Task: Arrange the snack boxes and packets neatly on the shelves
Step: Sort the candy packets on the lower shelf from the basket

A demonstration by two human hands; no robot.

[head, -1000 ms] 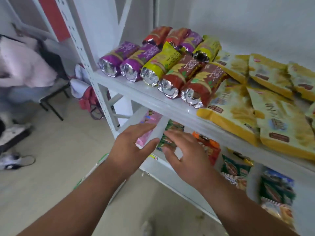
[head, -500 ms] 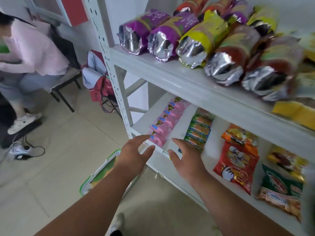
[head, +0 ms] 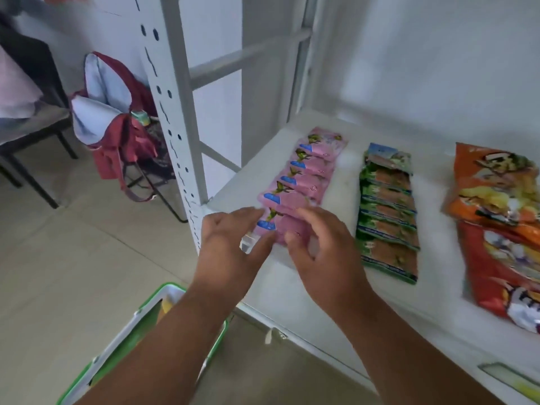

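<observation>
A row of several overlapping pink snack packets (head: 306, 171) lies on the white lower shelf (head: 344, 290), running back from the front edge. My left hand (head: 230, 247) and my right hand (head: 318, 252) flank the nearest pink packet (head: 287, 229) at the front of the row, fingers curled against its two sides. To the right lies a row of green and orange packets (head: 388, 211), and further right an orange bag (head: 493, 188) above a red bag (head: 502, 270).
The shelf's white perforated upright (head: 172, 112) stands just left of my hands. A green-rimmed white crate (head: 122, 340) sits on the tiled floor below my left arm. A red backpack (head: 117, 133) on a chair is at the left.
My view dropped from the upper shelf to the lower one. Both hands moved forward from the shelf's front edge onto the nearest pink packet.
</observation>
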